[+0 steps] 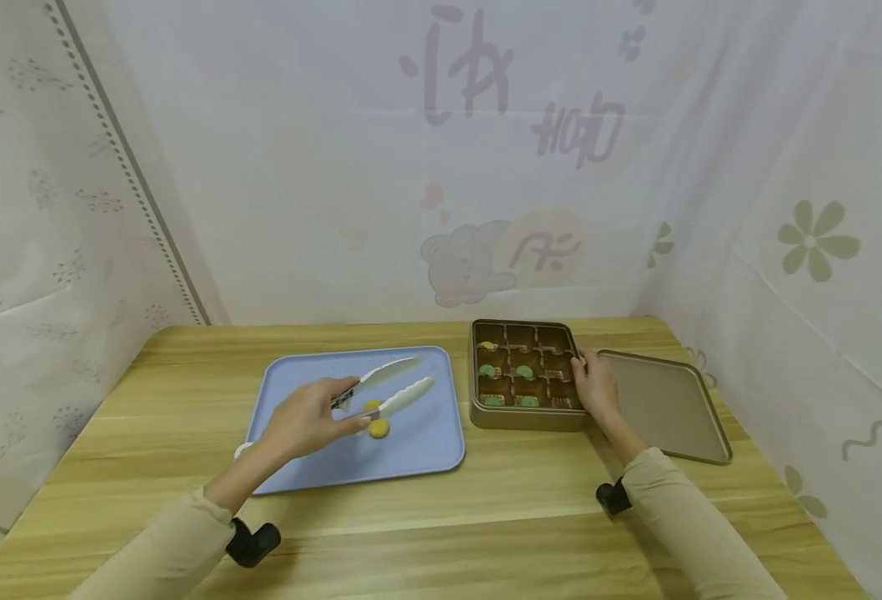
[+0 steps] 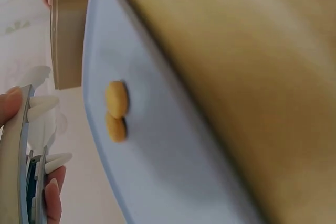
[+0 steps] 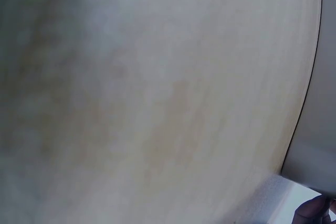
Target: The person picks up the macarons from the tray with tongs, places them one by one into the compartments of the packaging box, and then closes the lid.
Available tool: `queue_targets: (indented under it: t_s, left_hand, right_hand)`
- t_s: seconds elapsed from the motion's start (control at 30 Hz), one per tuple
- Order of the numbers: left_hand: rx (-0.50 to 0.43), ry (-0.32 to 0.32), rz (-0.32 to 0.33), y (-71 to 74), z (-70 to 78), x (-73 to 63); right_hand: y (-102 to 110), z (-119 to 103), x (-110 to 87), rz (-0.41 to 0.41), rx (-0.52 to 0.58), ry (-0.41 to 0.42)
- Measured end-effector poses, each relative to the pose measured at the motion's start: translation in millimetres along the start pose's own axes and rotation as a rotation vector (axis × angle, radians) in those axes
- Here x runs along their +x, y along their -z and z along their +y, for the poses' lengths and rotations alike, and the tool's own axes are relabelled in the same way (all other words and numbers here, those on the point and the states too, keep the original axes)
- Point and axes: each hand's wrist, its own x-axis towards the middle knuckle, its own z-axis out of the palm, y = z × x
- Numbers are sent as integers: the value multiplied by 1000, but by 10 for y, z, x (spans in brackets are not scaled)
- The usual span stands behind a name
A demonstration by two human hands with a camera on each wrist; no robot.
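My left hand (image 1: 302, 421) holds a pair of tongs (image 1: 407, 395) with white tips over the blue tray (image 1: 429, 450). The tips stand apart, with nothing between them. Below them, two yellow round pieces (image 1: 378, 428) lie side by side on the tray; the left wrist view shows these yellow pieces (image 2: 116, 99) close together. My right hand (image 1: 597, 387) grips the right wall of a bronze-coloured tin (image 1: 527, 420). Inside is a brown divided insert (image 1: 519, 335), where several green pieces (image 1: 524, 372) and a yellow piece (image 1: 488, 345) sit in separate compartments.
A flat tin lid (image 1: 666, 408) lies right of the tin, partly behind my right forearm. Tray and tin stand side by side on a wooden table (image 1: 411, 533). A printed curtain (image 1: 321, 167) hangs behind the table and along both sides.
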Motion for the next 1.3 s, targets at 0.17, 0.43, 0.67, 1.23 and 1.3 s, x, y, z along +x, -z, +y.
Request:
queue_targets:
  t_s: [0.17, 0.43, 0.67, 1.23, 1.3]
  left_hand:
    - [28, -19, 34, 72, -156, -344]
    - [52, -2, 65, 103, -304, -689]
    - [76, 36, 53, 47, -349, -775]
    - [99, 51, 66, -53, -352, -761]
    - [108, 47, 71, -63, -346, -758]
  right_hand:
    - [23, 17, 10, -5, -4, -4]
    - [54, 32, 22, -6, -4, 4]
    - [57, 48, 17, -6, -7, 1]
    - [20, -6, -11, -19, 12, -10]
    - [16, -10, -13, -18, 12, -11]
